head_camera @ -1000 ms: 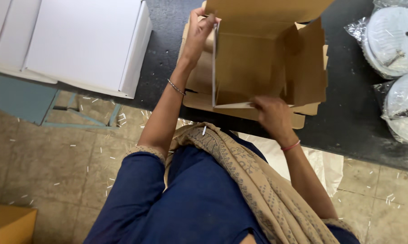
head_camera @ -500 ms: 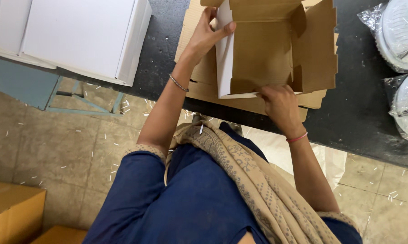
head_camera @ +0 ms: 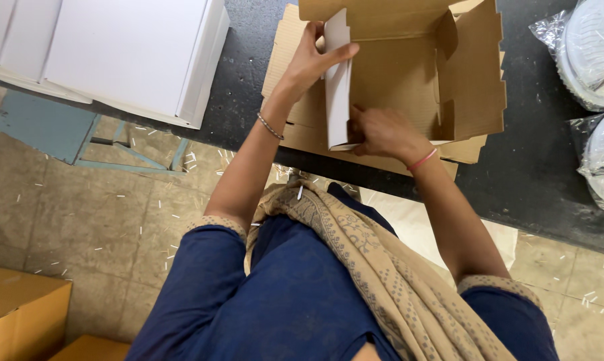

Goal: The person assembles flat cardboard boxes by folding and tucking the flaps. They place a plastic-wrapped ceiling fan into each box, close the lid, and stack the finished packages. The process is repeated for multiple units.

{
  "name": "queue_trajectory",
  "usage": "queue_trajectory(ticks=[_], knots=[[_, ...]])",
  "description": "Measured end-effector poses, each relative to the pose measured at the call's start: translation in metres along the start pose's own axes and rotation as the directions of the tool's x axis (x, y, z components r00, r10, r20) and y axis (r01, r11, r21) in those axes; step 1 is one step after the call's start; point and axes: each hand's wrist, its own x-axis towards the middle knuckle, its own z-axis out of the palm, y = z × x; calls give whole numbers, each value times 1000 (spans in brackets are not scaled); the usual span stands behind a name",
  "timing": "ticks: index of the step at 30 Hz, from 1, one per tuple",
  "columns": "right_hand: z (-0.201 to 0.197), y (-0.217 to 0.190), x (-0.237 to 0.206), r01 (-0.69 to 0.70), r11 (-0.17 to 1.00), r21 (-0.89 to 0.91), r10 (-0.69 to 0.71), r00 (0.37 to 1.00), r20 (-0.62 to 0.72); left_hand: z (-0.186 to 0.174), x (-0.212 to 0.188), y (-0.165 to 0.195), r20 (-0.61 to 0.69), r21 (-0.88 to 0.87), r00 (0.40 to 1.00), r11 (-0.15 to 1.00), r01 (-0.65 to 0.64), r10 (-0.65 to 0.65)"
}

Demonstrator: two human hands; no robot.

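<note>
A brown cardboard box (head_camera: 409, 73), half folded with its walls standing, lies on a dark table (head_camera: 536, 174) on top of flat cardboard sheets (head_camera: 288, 53). My left hand (head_camera: 312, 57) grips the top of the box's white-faced left side flap (head_camera: 337, 80), which stands upright. Lower down, my right hand (head_camera: 382, 132) presses on the bottom of that same flap at the box's near edge, fingers curled on the cardboard.
A stack of white flat boxes (head_camera: 114, 47) lies at the table's left end. Plastic-wrapped round white items (head_camera: 592, 47) sit at the right edge. A blue stool (head_camera: 54, 130) stands on the littered tiled floor, and brown cartons (head_camera: 21, 314) sit bottom left.
The view has shifted so the box sits lower in frame. My left hand has raised the side flap to upright, and my right hand has moved left to the flap's base.
</note>
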Motion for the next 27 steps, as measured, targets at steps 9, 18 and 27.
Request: queue_trajectory(ticks=[9,18,27], knots=[[39,-17,-49,-170,977,126,210,859,-467,32,19,-44,-316,285,902,936,-206,294],[45,-51,-38,-47,990,133,128,701,-701,56,21,-55,-496,385,800,911,-145,337],[46,15,-45,-346,925,155,370,733,-571,72,-123,-8,-340,123,939,992,-4,46]])
